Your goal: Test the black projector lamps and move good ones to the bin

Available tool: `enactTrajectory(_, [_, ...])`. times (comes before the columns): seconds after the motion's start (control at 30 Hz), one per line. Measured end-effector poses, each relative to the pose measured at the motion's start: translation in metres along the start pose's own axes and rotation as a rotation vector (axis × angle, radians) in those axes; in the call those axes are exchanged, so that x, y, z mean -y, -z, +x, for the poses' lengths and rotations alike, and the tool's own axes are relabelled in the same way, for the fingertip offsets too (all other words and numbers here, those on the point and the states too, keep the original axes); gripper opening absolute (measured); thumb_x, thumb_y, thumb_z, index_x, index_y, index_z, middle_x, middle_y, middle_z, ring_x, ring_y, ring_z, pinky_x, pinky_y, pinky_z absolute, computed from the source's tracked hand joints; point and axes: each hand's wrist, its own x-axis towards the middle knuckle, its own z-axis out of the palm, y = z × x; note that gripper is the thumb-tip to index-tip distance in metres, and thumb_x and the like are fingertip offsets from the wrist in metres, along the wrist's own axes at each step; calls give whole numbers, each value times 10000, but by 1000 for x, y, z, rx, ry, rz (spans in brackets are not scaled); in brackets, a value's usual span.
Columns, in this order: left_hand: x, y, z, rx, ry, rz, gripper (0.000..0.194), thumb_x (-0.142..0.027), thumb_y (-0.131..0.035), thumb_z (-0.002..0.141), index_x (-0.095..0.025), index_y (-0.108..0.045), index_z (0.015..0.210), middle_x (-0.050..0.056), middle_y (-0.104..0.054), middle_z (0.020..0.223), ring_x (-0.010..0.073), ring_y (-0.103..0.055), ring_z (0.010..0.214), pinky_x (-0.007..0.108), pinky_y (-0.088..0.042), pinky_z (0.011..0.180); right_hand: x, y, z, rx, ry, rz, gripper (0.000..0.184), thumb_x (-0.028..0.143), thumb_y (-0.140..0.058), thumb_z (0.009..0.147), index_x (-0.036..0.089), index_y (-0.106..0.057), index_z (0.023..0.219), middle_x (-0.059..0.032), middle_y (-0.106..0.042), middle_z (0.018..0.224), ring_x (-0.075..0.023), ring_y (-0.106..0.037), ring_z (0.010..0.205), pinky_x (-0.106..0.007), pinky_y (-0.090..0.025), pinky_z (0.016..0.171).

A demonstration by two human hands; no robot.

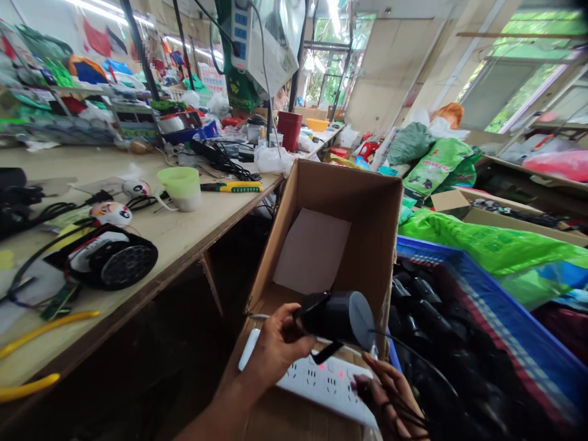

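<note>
My left hand point(278, 343) grips a black cylindrical device point(328, 315) by its narrower end, thumb below and fingers above. The device lies sideways, with a flat grey round face turned right and a black bracket hanging under it. My right hand point(388, 392) is closed on a thin black cable point(422, 349), somewhat blurred. Just beneath both hands, a white power strip point(316, 380) with red lights lies on cardboard. Beyond the device stands an open cardboard box point(346, 184) with a pale sheet point(312, 248) inside.
At right, a blue crate point(487, 288) holds many black devices. The wooden table point(184, 257) on the left carries a round black speaker-like part point(117, 260), a green cup point(181, 187), a yellow-handled tool point(234, 186) and yellow handles point(41, 334) near its edge. Green bags point(487, 239) lie behind the crate.
</note>
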Motion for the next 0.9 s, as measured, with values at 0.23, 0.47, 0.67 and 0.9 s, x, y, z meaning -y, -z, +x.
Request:
enactTrajectory(0.23, [-5,-5,-22,195,-250,618,348,-167,-653,687,-179,-597,1030,-6,-608,765,140,-551,679,235,-438,623,32,-20,-16,110,92,25,1038,542,-736,591,344,-134,1412,-94,-411,1352,-204,-612,889,-326,-516,753])
enactTrajectory(0.47, [-9,13,-47,150,-345,873,650,-211,-706,605,-280,-521,1224,75,-528,1095,241,-536,954,403,-455,851,29,-19,-13,123,204,-260,717,420,-743,617,245,-427,1237,-66,-624,1117,-277,-599,1000,-364,-500,834])
enactTrajectory(0.67, [-38,55,-78,425,-48,450,812,-229,-757,579,-239,-423,1319,89,-539,1234,268,-538,1072,412,-413,937,26,-44,-9,547,266,-75,839,580,-728,544,203,-475,1250,-102,-625,1136,-329,-575,1037,-406,-483,860])
enactTrajectory(0.9, [-47,106,-207,-190,102,145,735,-136,-777,490,-210,-567,1191,62,-638,1130,278,-566,1056,384,-408,923,49,-134,-52,1252,180,-169,739,398,-675,726,266,-348,1376,-67,-456,1370,-298,-418,1244,-454,-353,1027])
